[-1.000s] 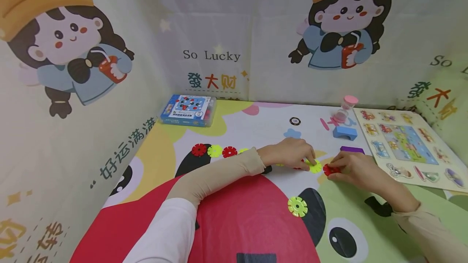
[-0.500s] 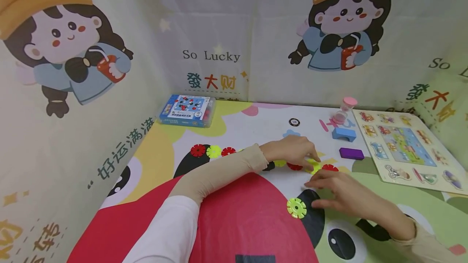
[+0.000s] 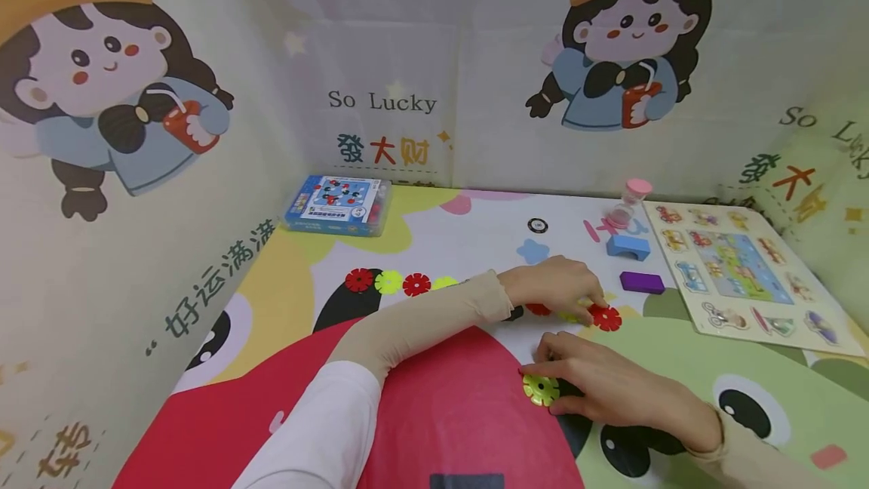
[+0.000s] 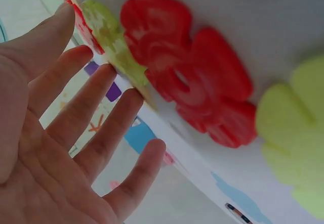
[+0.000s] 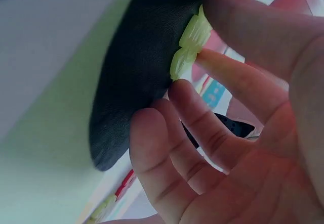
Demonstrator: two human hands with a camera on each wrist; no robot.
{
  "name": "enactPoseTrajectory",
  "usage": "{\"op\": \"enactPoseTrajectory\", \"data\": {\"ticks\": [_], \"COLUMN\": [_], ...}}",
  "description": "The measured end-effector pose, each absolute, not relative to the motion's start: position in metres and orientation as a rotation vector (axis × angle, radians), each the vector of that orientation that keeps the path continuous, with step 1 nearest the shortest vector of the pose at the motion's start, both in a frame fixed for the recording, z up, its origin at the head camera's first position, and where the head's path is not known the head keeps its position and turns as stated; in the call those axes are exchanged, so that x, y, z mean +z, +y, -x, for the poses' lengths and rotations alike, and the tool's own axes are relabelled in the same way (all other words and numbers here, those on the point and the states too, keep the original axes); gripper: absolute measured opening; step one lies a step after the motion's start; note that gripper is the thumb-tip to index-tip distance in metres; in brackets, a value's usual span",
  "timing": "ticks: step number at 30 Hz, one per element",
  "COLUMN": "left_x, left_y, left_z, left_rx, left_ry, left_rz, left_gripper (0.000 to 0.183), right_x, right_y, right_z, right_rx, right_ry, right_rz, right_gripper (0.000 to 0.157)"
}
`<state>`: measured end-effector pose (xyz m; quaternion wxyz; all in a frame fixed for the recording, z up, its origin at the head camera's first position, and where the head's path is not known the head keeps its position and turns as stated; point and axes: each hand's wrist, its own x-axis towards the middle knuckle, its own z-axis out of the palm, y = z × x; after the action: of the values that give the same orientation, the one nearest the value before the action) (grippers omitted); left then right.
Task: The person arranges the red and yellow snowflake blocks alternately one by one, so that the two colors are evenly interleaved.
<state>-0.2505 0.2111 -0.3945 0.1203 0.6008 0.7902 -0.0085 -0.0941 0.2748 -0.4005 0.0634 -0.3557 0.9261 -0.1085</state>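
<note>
A row of alternating red and yellow-green plastic snowflake discs runs across the mat, partly hidden by my left arm. My left hand (image 3: 555,287) lies over its right part, fingers extended in the left wrist view, with fingertips right at the red end disc (image 3: 608,318). Beside that disc is a yellow-green disc (image 4: 112,44), followed by another red disc (image 4: 187,72). Nearer me, my right hand (image 3: 604,382) pinches a separate yellow-green snowflake disc (image 3: 541,391) between thumb and index finger. In the right wrist view this disc (image 5: 190,47) shows edge-on over a black printed patch.
Right of the row are a purple block (image 3: 642,282), a blue arch block (image 3: 627,247) and a pink-capped sand timer (image 3: 627,202). A picture puzzle board (image 3: 753,278) lies at far right. A boxed set (image 3: 336,204) sits back left, and a black round chip (image 3: 538,226) lies behind the row.
My right hand has let go of the red end disc and moved down and left to the separate yellow-green disc, now gripping it. My left hand has shifted slightly right to the red end disc.
</note>
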Motion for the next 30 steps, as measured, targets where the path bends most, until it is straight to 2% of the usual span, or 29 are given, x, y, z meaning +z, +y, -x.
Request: {"op": "enactPoseTrajectory", "data": {"ticks": [13, 21, 25, 30], "left_x": [-0.392, -0.393, -0.395, -0.397], "left_y": [0.211, 0.208, 0.211, 0.216], "left_z": [0.247, 0.248, 0.246, 0.244], "left_rx": [-0.029, -0.055, -0.044, -0.021], "left_ry": [2.37, 2.394, 2.402, 2.385], "left_rz": [-1.711, -1.676, -1.665, -1.702], "left_gripper": [0.041, 0.042, 0.038, 0.037], "right_x": [-0.395, -0.396, -0.389, -0.383], "right_y": [0.265, 0.261, 0.283, 0.348], "right_z": [0.098, 0.093, 0.094, 0.102], "right_rx": [-0.435, -0.347, -0.341, -0.376], "right_ry": [2.78, 2.906, 2.986, 3.2], "right_rz": [0.97, 1.029, 0.937, 0.771], "right_gripper": [0.031, 0.033, 0.034, 0.039]}}
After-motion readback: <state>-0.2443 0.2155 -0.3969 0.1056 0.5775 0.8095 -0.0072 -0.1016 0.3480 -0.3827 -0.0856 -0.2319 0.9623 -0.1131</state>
